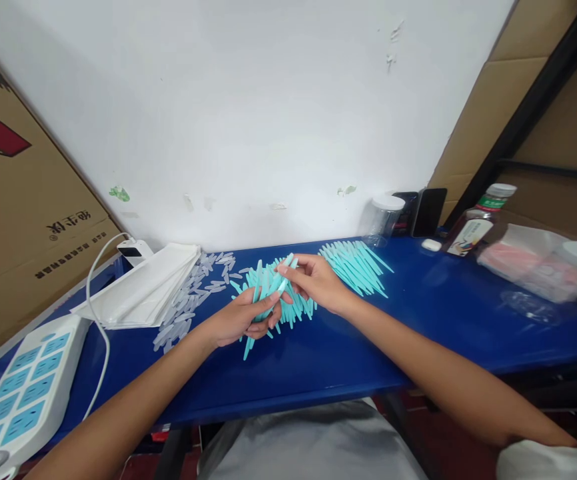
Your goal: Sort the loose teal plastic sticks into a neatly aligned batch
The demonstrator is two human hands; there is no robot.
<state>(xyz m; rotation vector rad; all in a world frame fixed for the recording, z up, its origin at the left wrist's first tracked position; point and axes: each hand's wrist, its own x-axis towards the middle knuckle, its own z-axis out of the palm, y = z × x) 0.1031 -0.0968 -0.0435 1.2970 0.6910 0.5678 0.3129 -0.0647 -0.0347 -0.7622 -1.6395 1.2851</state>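
My left hand (246, 317) is closed around several slim turquoise plastic sticks with tapered ends; one juts down below the fingers. Thumb and fingers of my right hand (316, 283) pinch the upper end of a turquoise stick (288, 275) just above the left hand. Under both hands lies a loose pile of the same sticks (301, 308), partly hidden by them. A second, more aligned pile of turquoise sticks (353, 267) is right of my right hand. Left of the left hand, small translucent greyish pieces (181, 317) are scattered.
On the blue table (318, 367) at left are white flat bags (133, 293), a power strip (28, 393) and a cabled white device (135, 252). At right stand a clear jar (382, 220), a bottle (478, 223) and a pinkish plastic packet (533, 263). A white wall rises behind.
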